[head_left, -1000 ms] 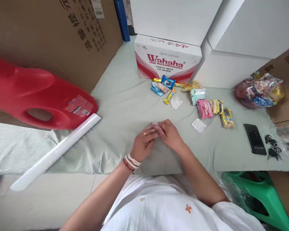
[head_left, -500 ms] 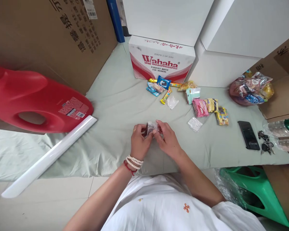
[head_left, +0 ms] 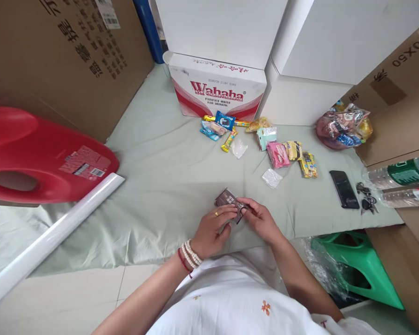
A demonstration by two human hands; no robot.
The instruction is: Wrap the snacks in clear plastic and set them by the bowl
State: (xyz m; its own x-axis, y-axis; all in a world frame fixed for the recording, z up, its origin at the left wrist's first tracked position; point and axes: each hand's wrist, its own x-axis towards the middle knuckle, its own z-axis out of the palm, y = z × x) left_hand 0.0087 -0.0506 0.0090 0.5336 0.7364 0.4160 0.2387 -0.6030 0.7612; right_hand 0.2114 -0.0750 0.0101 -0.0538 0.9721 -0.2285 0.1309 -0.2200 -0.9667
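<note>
A small dark brown snack packet point(head_left: 225, 197) with pale lettering lies tilted at the table's front, its printed face up. My left hand point(head_left: 211, 230) has its fingers stretched flat over the packet's lower part, with the thumb apart from it. Between thumb and fingers, my right hand point(head_left: 261, 218) pinches the packet's right end. The fingers cover part of the print. Beyond my hands lie a clear crumpled wrapper point(head_left: 272, 178), a pink packet point(head_left: 278, 155) and a yellow packet point(head_left: 308, 165).
More snacks, among them a blue packet point(head_left: 225, 121), lie before a Wahaha carton point(head_left: 216, 90). A filled snack bowl point(head_left: 321, 135), phone point(head_left: 344, 189), keys point(head_left: 368, 202) and plastic bottles point(head_left: 408, 172) are on the right. A red jug point(head_left: 56, 158) and white tube point(head_left: 56, 237) occupy the left.
The packet has turned from edge-on between both hands to face-up. My left fingers have spread over it, and both hands are lower. The whole view has shifted sideways.
</note>
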